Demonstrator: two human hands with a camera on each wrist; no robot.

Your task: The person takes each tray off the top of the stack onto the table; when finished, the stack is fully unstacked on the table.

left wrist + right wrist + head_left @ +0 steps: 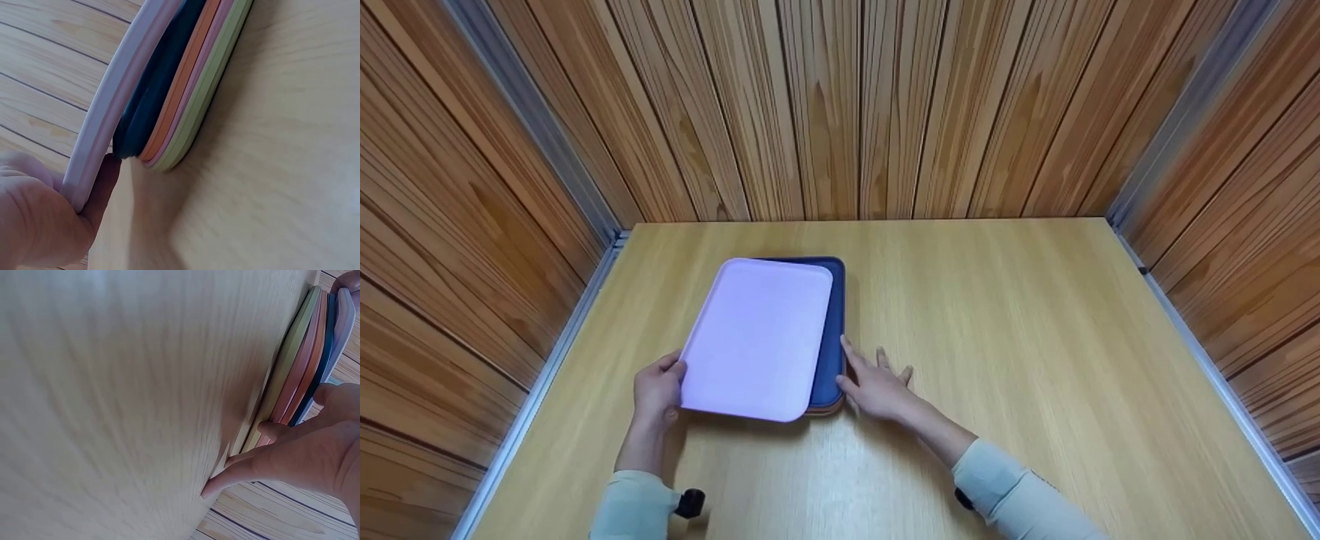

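A lilac rectangular tray [757,337] lies askew over a stack, shifted to the left and toward the front. My left hand [656,390] pinches its left edge near the front corner, thumb on top. In the left wrist view that edge stands raised off the tray beneath. Under it are a navy tray [831,345], an orange tray [181,84], a pink tray [293,379] and a green tray [279,377] at the bottom. My right hand [877,388] rests against the stack's right side with its fingers spread, some fingertips touching the tabletop.
The stack stands on a light wooden table [997,322], left of its middle. Wood-plank walls [825,112] enclose the back and both sides. Metal rails [1207,352] run along the table's side edges. Dark wrist devices [690,503] show at the sleeves.
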